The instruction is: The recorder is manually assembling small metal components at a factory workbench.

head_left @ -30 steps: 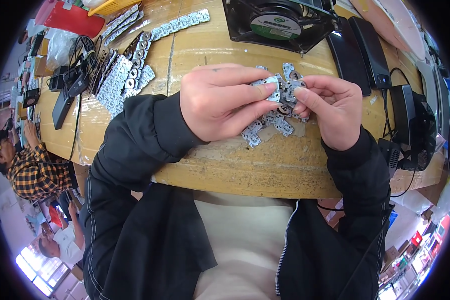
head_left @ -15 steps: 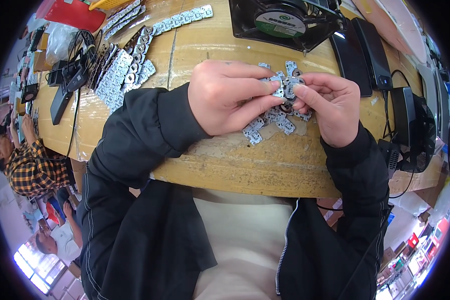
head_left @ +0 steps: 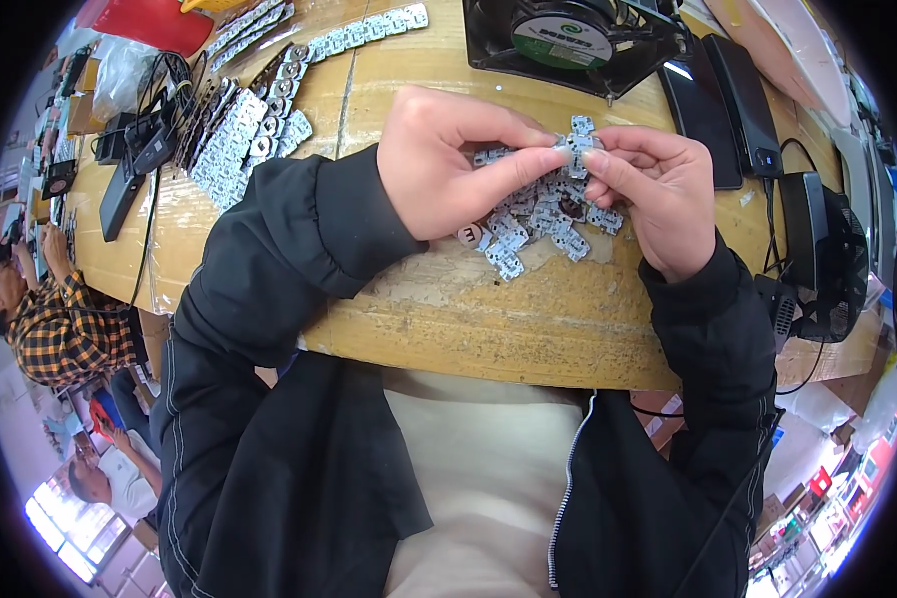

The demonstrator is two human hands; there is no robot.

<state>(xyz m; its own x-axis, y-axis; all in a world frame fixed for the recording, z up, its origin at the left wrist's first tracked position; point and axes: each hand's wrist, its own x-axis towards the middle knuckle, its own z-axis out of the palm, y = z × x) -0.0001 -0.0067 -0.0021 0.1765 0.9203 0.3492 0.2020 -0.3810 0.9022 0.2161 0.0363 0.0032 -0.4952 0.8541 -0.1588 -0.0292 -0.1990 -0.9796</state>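
Between my two hands is a small whitish circuit board (head_left: pixel 580 149), pinched from both sides. My left hand (head_left: pixel 458 159) is closed, thumb and forefinger on the board's left edge. On the other side my right hand (head_left: pixel 658 189) grips it between thumb and bent fingers. Just below lies a loose pile of similar small circuit boards (head_left: pixel 543 217) on the table, partly hidden by the left hand. A round piece with a dark mark (head_left: pixel 470 235) sits at the pile's left edge.
Panels of joined boards (head_left: pixel 231 145) and a board strip (head_left: pixel 369 32) lie at the far left, near black adapters and cables (head_left: pixel 149 140). A black fan (head_left: pixel 558 45) stands beyond my hands. Dark flat devices (head_left: pixel 738 105) are at right. People sit at left (head_left: pixel 65 334).
My hands have drawn the held board slightly away from me and turned it more upright. More of the pile, including the round piece, now shows below the left hand.
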